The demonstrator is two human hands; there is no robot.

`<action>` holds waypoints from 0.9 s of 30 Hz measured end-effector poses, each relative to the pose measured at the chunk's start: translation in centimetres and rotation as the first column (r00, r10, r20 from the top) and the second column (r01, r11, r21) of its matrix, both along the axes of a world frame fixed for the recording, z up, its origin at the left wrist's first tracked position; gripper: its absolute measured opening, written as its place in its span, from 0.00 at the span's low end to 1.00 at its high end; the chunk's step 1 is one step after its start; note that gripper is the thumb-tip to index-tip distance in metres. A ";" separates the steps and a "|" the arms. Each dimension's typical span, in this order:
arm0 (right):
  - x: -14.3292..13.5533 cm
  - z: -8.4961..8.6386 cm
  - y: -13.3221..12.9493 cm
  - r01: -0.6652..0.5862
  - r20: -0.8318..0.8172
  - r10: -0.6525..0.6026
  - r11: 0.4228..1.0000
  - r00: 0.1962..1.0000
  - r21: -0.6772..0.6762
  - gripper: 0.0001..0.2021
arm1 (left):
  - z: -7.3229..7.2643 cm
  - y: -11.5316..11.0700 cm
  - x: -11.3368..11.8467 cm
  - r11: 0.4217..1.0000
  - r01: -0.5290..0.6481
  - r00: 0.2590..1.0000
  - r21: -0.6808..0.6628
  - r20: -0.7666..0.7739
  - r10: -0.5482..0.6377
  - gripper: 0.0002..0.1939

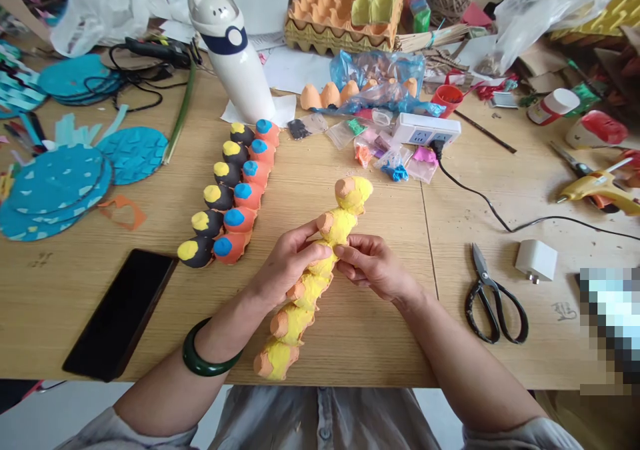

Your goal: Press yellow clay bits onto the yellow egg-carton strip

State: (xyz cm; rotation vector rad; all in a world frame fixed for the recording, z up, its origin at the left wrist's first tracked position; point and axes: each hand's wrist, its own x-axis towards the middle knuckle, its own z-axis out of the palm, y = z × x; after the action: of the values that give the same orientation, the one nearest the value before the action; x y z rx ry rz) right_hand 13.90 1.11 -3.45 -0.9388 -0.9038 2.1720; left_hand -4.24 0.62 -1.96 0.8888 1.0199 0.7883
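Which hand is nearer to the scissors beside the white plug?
Right. The right hand is at the yellow strip, left of the scissors; the left hand is on the strip's left side, farther away.

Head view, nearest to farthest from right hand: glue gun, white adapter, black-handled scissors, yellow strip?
1. Yellow strip, touching the right hand
2. Black-handled scissors, right of the hand
3. White adapter, right of the scissors
4. Glue gun, far right
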 end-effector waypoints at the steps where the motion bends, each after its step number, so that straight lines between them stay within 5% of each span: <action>1: 0.1 0.0 0.0 -0.016 0.000 0.016 1.000 1.000 0.000 0.21 | 0.0 0.0 0.0 1.000 -0.002 1.000 0.004 -0.001 0.002 0.12; 10: 0.7 0.4 0.6 0.060 0.099 -0.065 0.997 0.993 0.057 0.18 | -0.1 0.0 -0.2 1.000 -0.023 0.999 -0.008 -0.022 0.023 0.12; 19: 0.7 0.2 0.5 0.027 0.137 -0.071 0.952 0.988 0.304 0.18 | 0.0 0.0 -0.3 1.000 -0.005 1.000 -0.020 -0.016 0.005 0.12; 27: 0.8 0.3 0.5 0.046 0.170 -0.117 0.927 0.978 0.371 0.18 | -0.1 0.0 -0.3 0.998 -0.014 1.000 -0.068 0.021 0.016 0.11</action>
State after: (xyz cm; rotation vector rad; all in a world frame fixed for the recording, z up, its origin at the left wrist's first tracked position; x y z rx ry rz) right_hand 14.67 1.62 -3.19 -0.9841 -1.2850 1.7784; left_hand -4.55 0.65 -2.06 0.8141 1.0298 0.7701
